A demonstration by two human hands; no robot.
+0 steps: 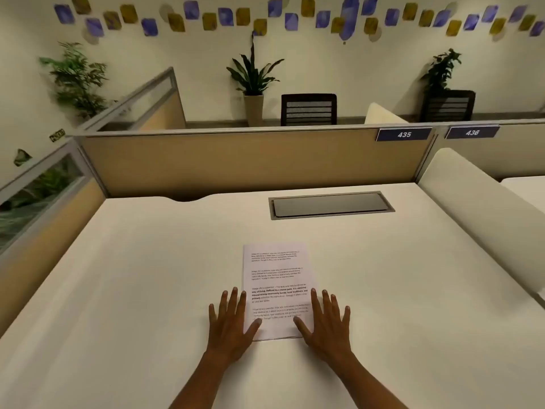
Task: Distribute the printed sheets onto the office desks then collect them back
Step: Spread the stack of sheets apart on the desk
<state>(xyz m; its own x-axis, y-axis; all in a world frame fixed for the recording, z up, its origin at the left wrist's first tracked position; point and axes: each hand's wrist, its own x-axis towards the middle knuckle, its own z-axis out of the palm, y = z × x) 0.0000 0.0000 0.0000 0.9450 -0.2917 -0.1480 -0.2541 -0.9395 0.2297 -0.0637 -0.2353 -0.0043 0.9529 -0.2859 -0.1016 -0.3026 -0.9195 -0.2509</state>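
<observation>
White printed sheet (275, 287) between both hands' fingers (233, 299).

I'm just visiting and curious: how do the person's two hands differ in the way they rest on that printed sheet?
The left hand lies mostly on the desk, only its thumb and one fingertip over the printed sheet. The right hand overlaps it similarly, from the opposite edge. Both are flat, fingers spread, gripping nothing.
</observation>
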